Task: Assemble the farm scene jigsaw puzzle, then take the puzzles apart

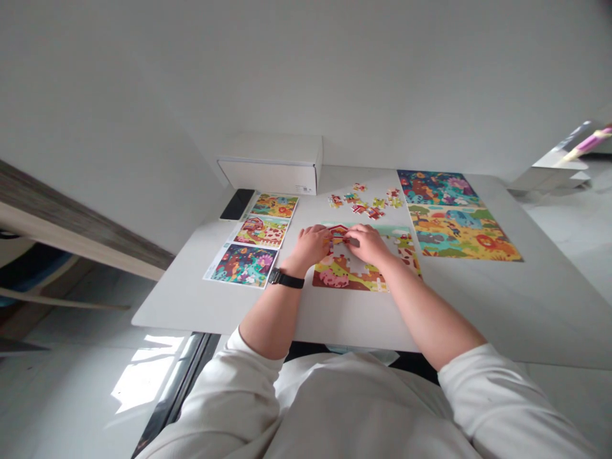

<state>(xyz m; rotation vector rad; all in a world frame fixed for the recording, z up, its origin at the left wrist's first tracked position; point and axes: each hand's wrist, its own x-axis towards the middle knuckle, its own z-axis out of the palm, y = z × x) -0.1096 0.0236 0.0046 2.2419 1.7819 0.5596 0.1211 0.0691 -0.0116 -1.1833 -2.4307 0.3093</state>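
A partly assembled farm jigsaw puzzle (356, 280) lies flat on the table in front of me, with gaps in its middle. Pink pigs show at its lower left and a spotted cow at its right. My left hand (313, 245), with a black watch on the wrist, is curled at the puzzle's upper left, its fingertips on the edge of a red barn puzzle piece (340, 231). From the other side, my right hand (367, 243) closes its bent fingers on the barn part too. The fingers partly hide the pieces beneath them.
Several loose puzzle pieces (368, 207) lie beyond the puzzle. Two finished puzzles (461, 220) are at the right. Picture cards (261, 233) lie at the left beside a black phone (238, 204). A white box (270, 167) stands behind them against the wall.
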